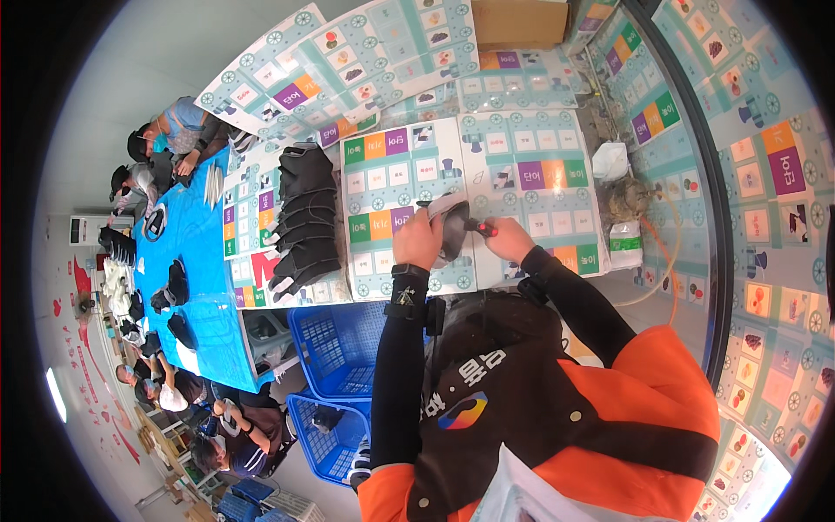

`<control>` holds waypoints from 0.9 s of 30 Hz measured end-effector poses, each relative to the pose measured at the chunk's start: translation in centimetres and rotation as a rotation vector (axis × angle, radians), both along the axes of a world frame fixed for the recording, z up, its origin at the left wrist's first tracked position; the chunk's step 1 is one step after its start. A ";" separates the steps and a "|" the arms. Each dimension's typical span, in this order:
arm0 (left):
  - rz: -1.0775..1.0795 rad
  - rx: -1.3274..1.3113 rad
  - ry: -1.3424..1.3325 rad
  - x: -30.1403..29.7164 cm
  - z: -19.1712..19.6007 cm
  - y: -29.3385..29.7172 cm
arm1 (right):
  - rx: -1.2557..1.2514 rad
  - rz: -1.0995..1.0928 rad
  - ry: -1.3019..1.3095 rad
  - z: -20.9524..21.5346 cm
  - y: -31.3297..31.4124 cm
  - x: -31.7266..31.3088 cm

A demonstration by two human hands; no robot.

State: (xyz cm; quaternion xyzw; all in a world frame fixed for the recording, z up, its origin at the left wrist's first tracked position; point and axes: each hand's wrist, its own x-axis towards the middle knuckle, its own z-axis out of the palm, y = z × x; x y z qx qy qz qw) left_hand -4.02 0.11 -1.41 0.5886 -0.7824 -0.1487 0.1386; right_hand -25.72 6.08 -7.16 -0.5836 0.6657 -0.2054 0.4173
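Observation:
Over the patterned table [531,209], my left hand [419,239] grips a grey and black piece that looks like a shoe upper [454,228] by its left side. My right hand [511,241] is closed round a small tool with a red and black handle [484,228], its front end against the right side of the piece. What kind of tool it is cannot be made out. Left of my left hand, several black shoe uppers [306,217] lie overlapped in a row running away from me.
Blue plastic baskets [300,344] stand below the table's left front edge. A blue-covered table [200,252] with dark pieces lies further left, with several people around it. At the right edge are a white crumpled bag [611,161] and an orange hose [675,270].

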 end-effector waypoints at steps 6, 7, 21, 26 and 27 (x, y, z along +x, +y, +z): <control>-0.003 -0.021 0.015 -0.1 0.2 0.2 | 0.026 0.038 0.019 -0.1 -0.2 0.3; 0.007 -0.002 0.015 0.0 0.3 0.3 | 0.018 0.002 0.014 0.0 -0.2 0.4; 0.038 0.015 0.006 0.5 0.1 0.9 | 0.108 0.003 -0.077 0.4 -0.1 0.4; 0.045 -0.009 0.025 0.8 -0.1 0.9 | 0.171 0.059 -0.102 1.9 0.0 0.3; 0.044 -0.009 0.026 0.7 -0.1 1.0 | 0.170 0.040 -0.096 1.9 0.1 0.4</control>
